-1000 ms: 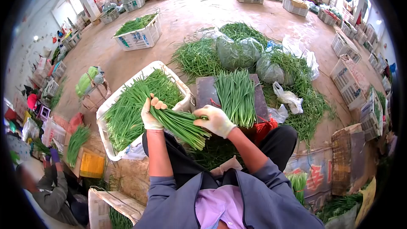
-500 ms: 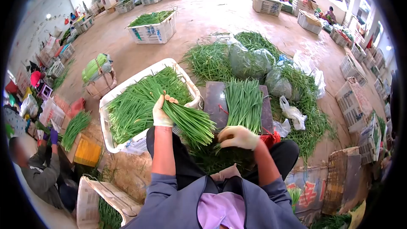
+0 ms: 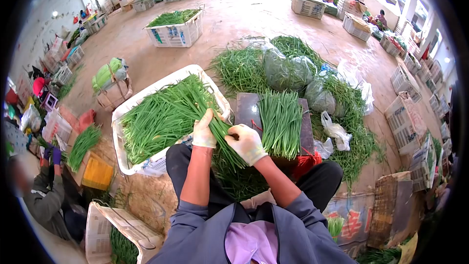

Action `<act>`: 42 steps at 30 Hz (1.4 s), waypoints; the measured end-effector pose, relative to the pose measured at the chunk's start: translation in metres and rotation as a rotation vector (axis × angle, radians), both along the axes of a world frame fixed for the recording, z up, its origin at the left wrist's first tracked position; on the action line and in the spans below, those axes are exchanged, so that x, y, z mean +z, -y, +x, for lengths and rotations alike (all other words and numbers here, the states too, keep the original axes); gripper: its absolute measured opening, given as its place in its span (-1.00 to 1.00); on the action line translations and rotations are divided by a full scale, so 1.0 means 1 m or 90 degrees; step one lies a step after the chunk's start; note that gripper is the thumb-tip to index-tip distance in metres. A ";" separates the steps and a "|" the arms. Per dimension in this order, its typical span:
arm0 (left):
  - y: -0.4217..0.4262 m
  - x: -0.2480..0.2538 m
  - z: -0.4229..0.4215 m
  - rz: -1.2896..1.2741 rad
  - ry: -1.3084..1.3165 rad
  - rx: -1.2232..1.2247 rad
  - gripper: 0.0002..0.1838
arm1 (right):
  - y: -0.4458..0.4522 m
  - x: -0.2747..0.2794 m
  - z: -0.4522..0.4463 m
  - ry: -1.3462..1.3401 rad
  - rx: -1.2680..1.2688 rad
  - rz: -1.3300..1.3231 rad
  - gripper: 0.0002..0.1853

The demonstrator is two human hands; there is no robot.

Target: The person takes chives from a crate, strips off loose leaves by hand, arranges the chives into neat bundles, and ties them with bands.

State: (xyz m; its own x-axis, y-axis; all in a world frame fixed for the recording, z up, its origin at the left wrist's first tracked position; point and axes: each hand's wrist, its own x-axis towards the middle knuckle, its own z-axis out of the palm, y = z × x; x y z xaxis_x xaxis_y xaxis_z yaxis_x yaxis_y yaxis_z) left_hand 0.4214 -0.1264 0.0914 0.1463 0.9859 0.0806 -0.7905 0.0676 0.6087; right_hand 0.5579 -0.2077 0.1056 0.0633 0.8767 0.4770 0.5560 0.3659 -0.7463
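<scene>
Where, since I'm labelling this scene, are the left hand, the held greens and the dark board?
Left hand (image 3: 203,133): head view, on its gloved back.
Held greens (image 3: 220,132): head view, on the bunch's middle.
Dark board (image 3: 248,110): head view, on its bare left part.

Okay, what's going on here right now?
The person's pale-gloved left hand grips a bunch of long green stalks, and the pale-gloved right hand touches its nearer part. The bunch's far end reaches over a white plastic crate heaped with loose green stalks. Another green bundle lies on a dark, flat-topped stand.
</scene>
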 end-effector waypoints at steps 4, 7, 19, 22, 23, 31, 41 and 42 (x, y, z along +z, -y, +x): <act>0.000 0.000 0.002 -0.017 0.073 0.003 -0.77 | 0.003 -0.014 0.014 -0.164 0.022 -0.094 -0.83; -0.009 -0.010 0.000 -0.011 -0.035 0.017 -0.60 | 0.000 -0.023 0.017 -0.254 0.065 -0.150 -0.79; -0.006 -0.001 0.005 -0.055 -0.111 0.046 -0.77 | -0.005 -0.016 0.007 0.091 0.007 -0.005 -0.78; -0.009 -0.002 0.003 -0.090 -0.062 0.080 -0.79 | -0.004 -0.017 0.014 -0.037 0.032 0.052 -0.86; -0.012 -0.002 0.001 -0.100 -0.078 0.102 -0.78 | -0.003 -0.020 0.018 -0.101 0.058 0.032 -0.86; -0.051 -0.024 -0.042 -0.187 0.031 0.178 -0.76 | 0.063 -0.021 0.060 -0.620 0.209 -0.279 -0.90; -0.050 0.014 -0.054 -0.198 -0.029 0.303 -0.77 | 0.077 -0.058 0.084 0.053 0.258 -0.387 -0.58; -0.048 0.018 -0.048 -0.208 -0.035 0.327 -0.77 | 0.069 -0.046 0.072 0.020 0.204 -0.333 -0.59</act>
